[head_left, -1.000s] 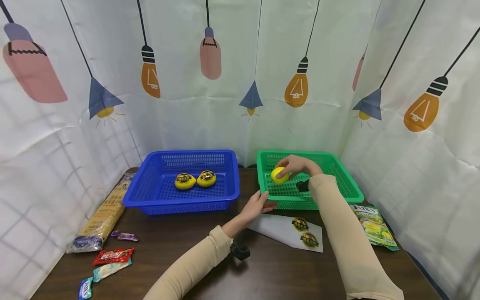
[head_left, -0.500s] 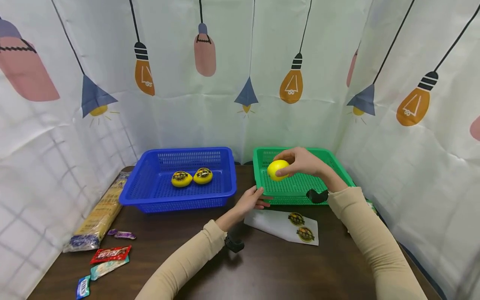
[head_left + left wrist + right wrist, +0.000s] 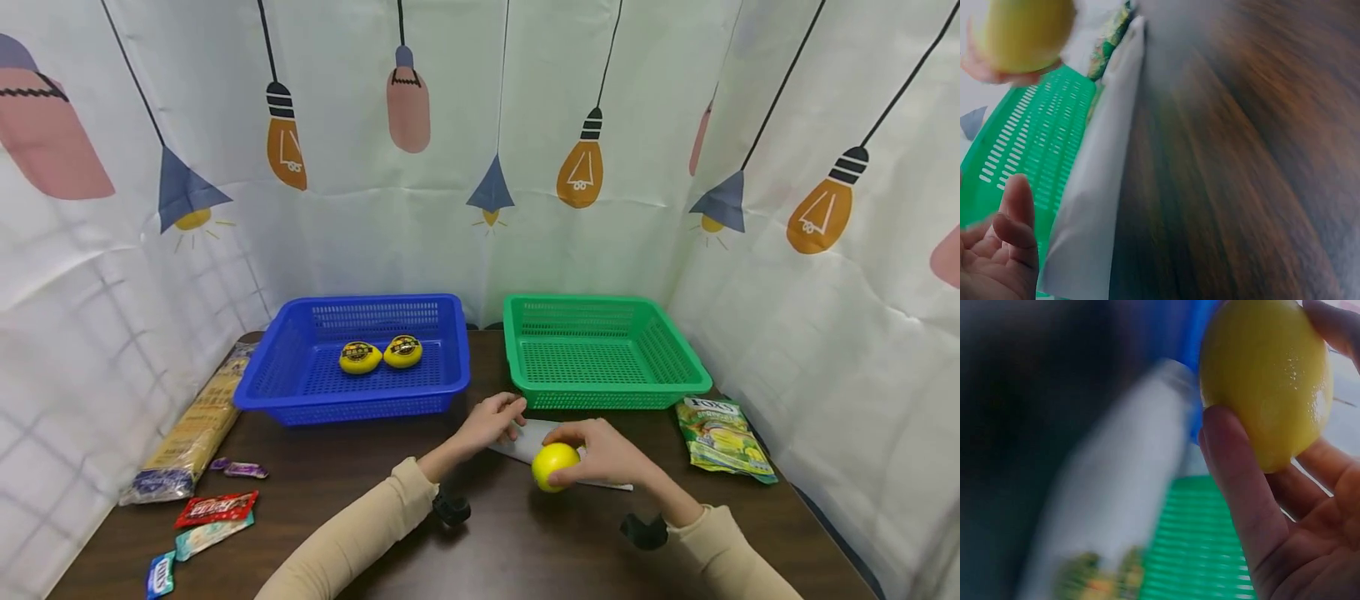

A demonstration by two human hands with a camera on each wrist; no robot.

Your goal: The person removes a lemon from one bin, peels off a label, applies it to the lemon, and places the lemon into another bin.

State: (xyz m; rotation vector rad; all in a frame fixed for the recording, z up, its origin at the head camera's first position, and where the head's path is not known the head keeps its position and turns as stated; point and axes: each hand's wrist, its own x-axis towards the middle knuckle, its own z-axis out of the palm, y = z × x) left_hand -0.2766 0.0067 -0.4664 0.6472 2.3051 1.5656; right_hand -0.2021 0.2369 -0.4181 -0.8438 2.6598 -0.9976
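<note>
My right hand [image 3: 600,454] grips a smooth yellow lemon [image 3: 555,467] between thumb and fingers, above the table in front of the green basket [image 3: 607,388]. The right wrist view shows no label on the visible side of this lemon [image 3: 1266,381]. My left hand [image 3: 491,425] is at the basket's near left corner, fingers loosely bent and holding nothing. A white sheet [image 3: 525,442] lies under and between both hands, partly hidden by them. Two lemons [image 3: 361,357] with black-and-gold stickers sit in the blue basket [image 3: 367,409].
Right of the green basket lies a green FOX'S candy bag [image 3: 723,437]. A long yellow package [image 3: 191,429] runs along the left edge. Small wrapped sweets, among them a red packet [image 3: 217,509], lie at the front left. A printed white curtain [image 3: 420,225] surrounds the table.
My right hand has lifted the lemon out of the green basket and brought it down toward me over the sheet. The left hand has come off the basket's rim, slightly nearer me.
</note>
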